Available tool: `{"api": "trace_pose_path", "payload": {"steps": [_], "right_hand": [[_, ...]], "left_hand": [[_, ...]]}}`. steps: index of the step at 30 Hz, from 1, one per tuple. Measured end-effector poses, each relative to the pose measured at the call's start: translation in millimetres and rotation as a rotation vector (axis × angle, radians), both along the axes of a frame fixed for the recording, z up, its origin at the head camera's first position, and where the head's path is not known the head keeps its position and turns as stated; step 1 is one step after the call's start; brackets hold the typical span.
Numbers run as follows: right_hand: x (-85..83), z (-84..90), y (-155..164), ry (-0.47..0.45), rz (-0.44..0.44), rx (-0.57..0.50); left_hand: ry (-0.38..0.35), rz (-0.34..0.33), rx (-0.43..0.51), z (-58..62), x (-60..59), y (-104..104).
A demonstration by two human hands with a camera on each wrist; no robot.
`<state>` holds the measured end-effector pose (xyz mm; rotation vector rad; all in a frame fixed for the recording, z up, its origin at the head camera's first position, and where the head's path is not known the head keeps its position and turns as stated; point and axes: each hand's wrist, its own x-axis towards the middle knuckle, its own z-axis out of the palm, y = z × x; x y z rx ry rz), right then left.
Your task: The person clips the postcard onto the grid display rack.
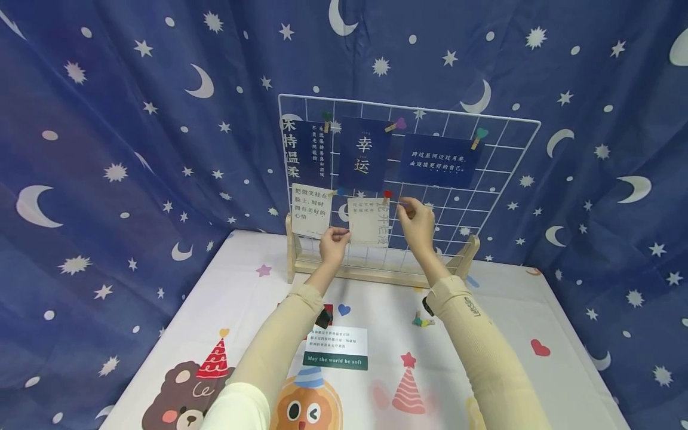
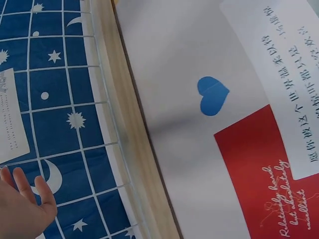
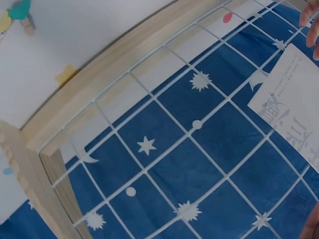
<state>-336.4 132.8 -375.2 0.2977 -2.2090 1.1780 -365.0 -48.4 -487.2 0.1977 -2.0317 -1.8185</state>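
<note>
A white postcard (image 1: 365, 222) with grey characters hangs on the lower part of the white wire grid (image 1: 419, 246). A red heart clip (image 1: 387, 194) grips its top right. With fingertips at the card's left edge, my left hand (image 1: 333, 243) pinches it; the left wrist view shows its outer fingers (image 2: 46, 191) spread, while thumb and index lie outside that view. Right of the card and clip, slightly apart from both, my right hand (image 1: 418, 227) hovers with loosely bent fingers and nothing visible in them. Only a sliver of it shows in the right wrist view.
Three blue cards hang above, including one with large characters (image 1: 364, 154), beside a white card (image 1: 310, 210) at lower left. A wooden stand (image 1: 371, 275) carries the grid. On the table lie a white-and-green card (image 1: 335, 348), a red card (image 2: 249, 169) and small clips (image 1: 423, 321).
</note>
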Motion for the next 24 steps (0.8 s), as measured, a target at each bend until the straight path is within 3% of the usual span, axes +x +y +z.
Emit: {"api": "trace_pose_path", "payload": {"steps": [2, 3, 5, 7, 9, 10, 11, 12, 15, 17, 19, 24], "right_hand": [[1.8, -3.2, 1.0, 0.01, -0.002, -0.008], [2.8, -4.8, 1.5, 0.013, -0.003, -0.016], [4.9, -7.9, 2.3, 0.009, -0.004, -0.036], [7.4, -10.9, 3.0, -0.007, -0.007, -0.054], [10.6, -13.8, 3.8, -0.027, -0.005, -0.075], [12.5, -14.9, 4.2, -0.031, -0.004, -0.082], [14.2, -16.4, 4.9, -0.041, -0.003, -0.089], [15.8, -17.9, 5.8, -0.046, 0.001, -0.095], [19.8, -23.0, 8.5, -0.042, -0.002, -0.107], [21.6, -26.4, 10.6, -0.045, -0.003, -0.108], [23.2, -29.5, 12.4, -0.049, -0.008, -0.102], [27.4, -38.0, 17.9, -0.104, 0.011, -0.077]], "left_hand": [[0.025, -0.01, 0.0, -12.7, -6.5, -2.8], [0.034, -0.015, -0.006, -12.7, -3.2, -2.8], [-0.018, -0.014, -0.006, -16.2, -4.1, -0.6], [-0.127, -0.018, -0.045, 8.2, 16.8, 2.2], [-0.093, -0.013, -0.057, 13.4, 27.2, 3.9], [-0.073, -0.018, -0.06, 8.0, 24.7, 2.9], [-0.053, -0.021, -0.073, -10.4, 11.3, 1.4], [-0.027, -0.023, -0.088, -37.0, -8.9, -0.8], [0.05, -0.036, -0.119, -132.4, -81.5, -10.3], [0.023, -0.047, -0.141, -177.2, -118.2, -15.5], [0.043, -0.064, -0.139, -185.2, -120.1, -18.7], [0.072, -0.103, -0.153, -159.5, -87.4, -23.6]]}}
